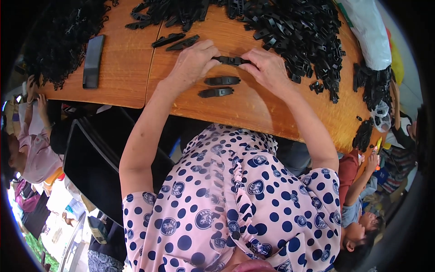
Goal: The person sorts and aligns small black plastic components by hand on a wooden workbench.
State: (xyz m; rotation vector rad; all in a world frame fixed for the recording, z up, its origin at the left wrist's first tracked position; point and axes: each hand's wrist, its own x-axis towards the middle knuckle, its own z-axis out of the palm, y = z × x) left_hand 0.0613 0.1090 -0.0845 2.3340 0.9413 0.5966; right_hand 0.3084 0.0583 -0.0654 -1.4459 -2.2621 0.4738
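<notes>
- The wooden table (122, 77) is the landmark; it fills the upper part of the view, its near edge curving across the person's pink dotted blouse (231, 204).
- A big heap of black plastic parts (299, 31) covers the table's far right side, spilling toward its right edge.
- A second tangled mass of black pieces (59, 36) sits at the table's far left corner.
- A smaller pile of black parts (167, 11) lies along the table's far edge, near its middle.
- A white plastic bag (369, 31) rests past the table's right corner.
- A dark flat phone-like slab (93, 61) lies on the table's left half, just beside the left mass.
- The left hand (192, 61) rests on the table's middle, fingers curled, pinching the left end of a black plastic strip (231, 60).
- The right hand (267, 68) is just across from it, thumb and fingers closed on the strip's right end.
- The strip lies flat and crosswise between both hands, close to the tabletop at the table's centre.
- Two finished-looking black strips (219, 86) lie side by side on the table, nearer its front edge than the hands.
- Two more black strips (174, 41) lie angled on the table, farther in than the left hand.
</notes>
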